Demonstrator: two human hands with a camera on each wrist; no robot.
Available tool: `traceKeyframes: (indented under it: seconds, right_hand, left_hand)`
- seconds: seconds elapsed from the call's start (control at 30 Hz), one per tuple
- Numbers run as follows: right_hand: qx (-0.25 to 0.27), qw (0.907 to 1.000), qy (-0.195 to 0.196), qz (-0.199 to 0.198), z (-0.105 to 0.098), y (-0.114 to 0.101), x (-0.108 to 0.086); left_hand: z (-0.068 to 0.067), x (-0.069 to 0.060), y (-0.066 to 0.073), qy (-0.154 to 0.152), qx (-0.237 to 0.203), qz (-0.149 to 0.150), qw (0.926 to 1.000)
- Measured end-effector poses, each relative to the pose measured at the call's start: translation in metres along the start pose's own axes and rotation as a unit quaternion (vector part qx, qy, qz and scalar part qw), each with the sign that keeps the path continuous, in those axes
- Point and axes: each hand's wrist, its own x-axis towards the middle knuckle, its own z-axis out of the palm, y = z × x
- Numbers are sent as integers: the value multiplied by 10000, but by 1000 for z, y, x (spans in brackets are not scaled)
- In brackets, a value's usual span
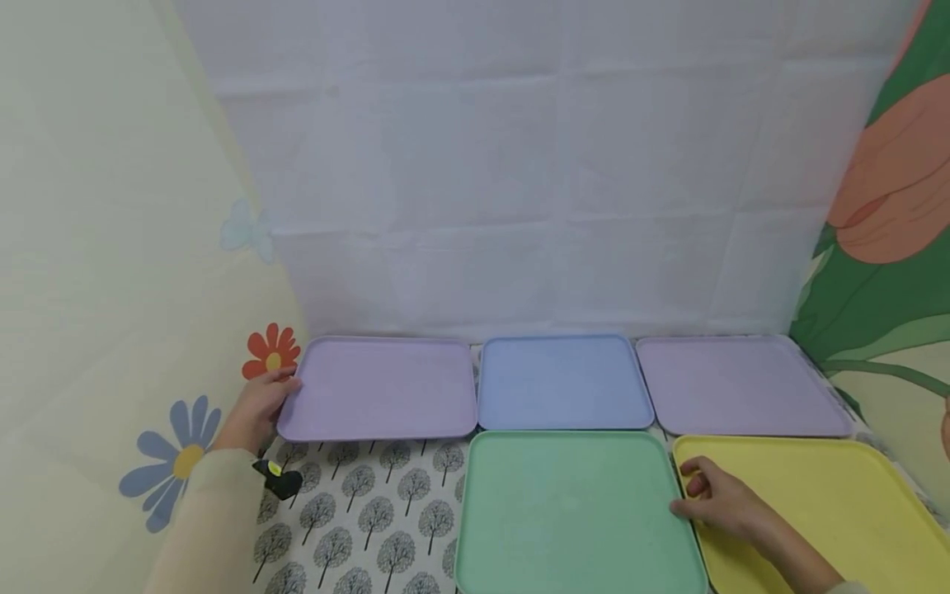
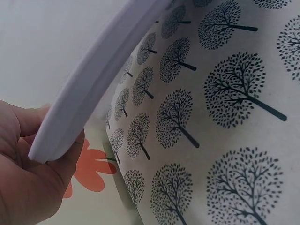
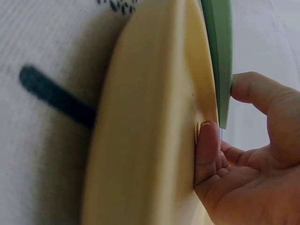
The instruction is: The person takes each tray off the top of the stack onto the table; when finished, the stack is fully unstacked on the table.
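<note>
My left hand (image 1: pixel 260 406) grips the outer left edge of a purple tray (image 1: pixel 382 388) at the back left. In the left wrist view, the thumb lies on one face of this tray (image 2: pixel 89 79) and the fingers curl round the other. That edge stands off the cloth. On the right, the thumb of my right hand (image 1: pixel 723 499) touches the right rim of a green tray (image 1: pixel 571 507). Its other fingers bend loosely over a yellow tray (image 1: pixel 824 503). The right wrist view shows the thumb against the green rim (image 3: pixel 220 47), with a fingertip near the yellow tray's inside.
A blue tray (image 1: pixel 564 382) and a second purple tray (image 1: pixel 742 386) stand along the back. Tree-printed cloth (image 1: pixel 371 516) shows at front left. A white sheet (image 1: pixel 519 165) hangs behind; a flower-printed wall (image 1: pixel 111 289) rises at the left. A black strap (image 1: pixel 278 478) hangs by my left wrist.
</note>
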Motion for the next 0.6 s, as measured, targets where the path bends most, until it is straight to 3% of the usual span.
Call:
traceKeyframes:
  seconds: [0.17, 0.4, 0.6]
  right_hand:
    - [13, 10000, -19, 0, 0, 0, -1]
    - [-1, 10000, -20, -17, -1, -1, -3]
    - [-7, 10000, -27, -93, -1, -3, -4]
  left_hand:
    - [-1, 5, 0, 249, 270, 92, 9993]
    - [2, 9, 1, 490, 260, 125, 9984]
    - [4, 12, -5, 300, 609, 144, 9976]
